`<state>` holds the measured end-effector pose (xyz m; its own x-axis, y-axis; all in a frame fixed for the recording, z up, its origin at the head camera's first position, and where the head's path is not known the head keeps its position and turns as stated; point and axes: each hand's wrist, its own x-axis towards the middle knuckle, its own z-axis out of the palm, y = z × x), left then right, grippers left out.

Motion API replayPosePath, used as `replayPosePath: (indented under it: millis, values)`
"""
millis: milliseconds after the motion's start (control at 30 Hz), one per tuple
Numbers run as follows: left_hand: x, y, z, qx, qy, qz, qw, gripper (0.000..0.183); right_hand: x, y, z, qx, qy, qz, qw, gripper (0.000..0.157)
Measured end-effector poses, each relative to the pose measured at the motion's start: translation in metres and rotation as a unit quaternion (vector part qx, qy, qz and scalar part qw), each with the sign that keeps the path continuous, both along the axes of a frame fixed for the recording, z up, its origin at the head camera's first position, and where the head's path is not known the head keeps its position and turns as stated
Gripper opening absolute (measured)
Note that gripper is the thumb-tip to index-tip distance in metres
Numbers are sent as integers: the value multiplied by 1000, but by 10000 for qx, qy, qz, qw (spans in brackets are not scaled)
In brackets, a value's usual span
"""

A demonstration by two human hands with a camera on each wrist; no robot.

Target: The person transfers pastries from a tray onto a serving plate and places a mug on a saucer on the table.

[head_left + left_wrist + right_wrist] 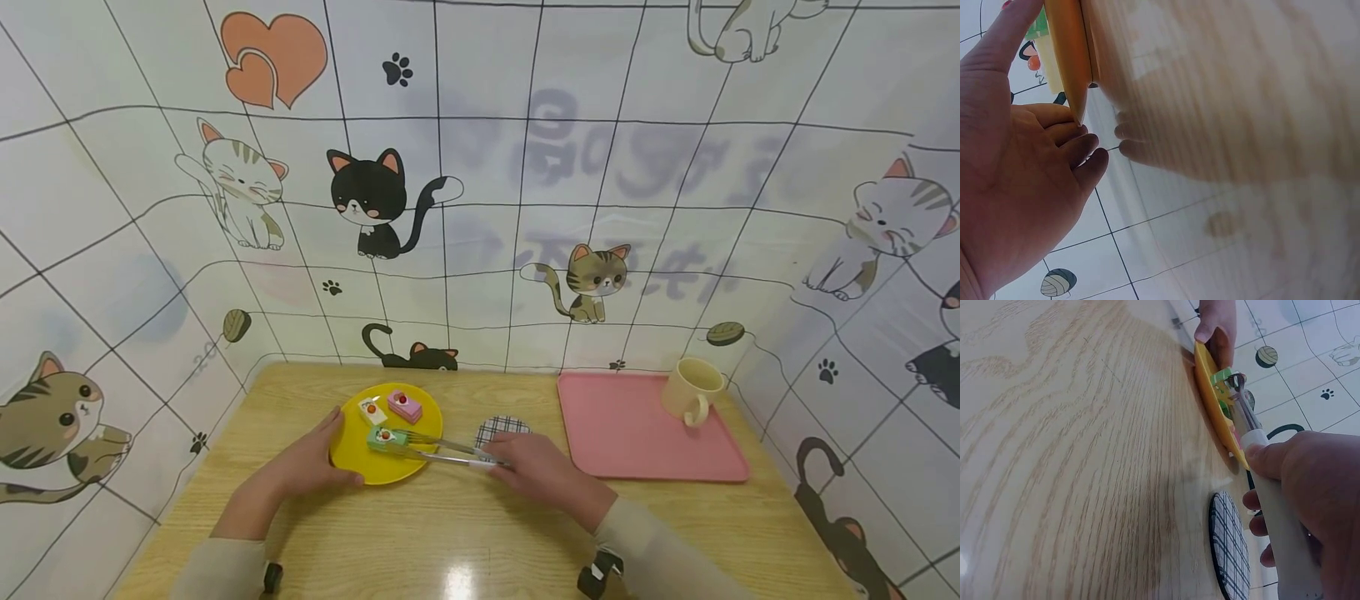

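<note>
A yellow plate (pixel 397 472) lies on the table with three small toy cake slices on it: a white slice (pixel 372 410), a pink slice (pixel 405 406) and a green slice (pixel 386 439). My left hand (pixel 311 458) holds the plate's left rim, thumb at the front and fingers curving round the side. In my right hand (pixel 543 471) are metal tongs (pixel 442 457) with a white handle (pixel 1279 525). Their tips lie around the green slice, which appears in the right wrist view beside the plate rim. My palm hides part of the handle.
A round checked coaster (pixel 501 427) lies under and behind the right hand. To the right is a pink tray (pixel 622 425) with a cream mug (pixel 692 392) in its back corner. Cat-patterned sheeting (pixel 487 208) stands behind and beside the wooden table (pixel 420 533).
</note>
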<state>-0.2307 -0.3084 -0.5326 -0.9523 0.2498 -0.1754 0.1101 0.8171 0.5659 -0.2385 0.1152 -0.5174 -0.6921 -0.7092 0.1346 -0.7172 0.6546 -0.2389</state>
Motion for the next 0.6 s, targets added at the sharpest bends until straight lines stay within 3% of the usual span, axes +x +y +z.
replayPosePath:
  millis: [600]
  values:
    - [-1,-1,-2,75,84,-36,9999,136,-6,-9,-2,211,3,246,9995,35]
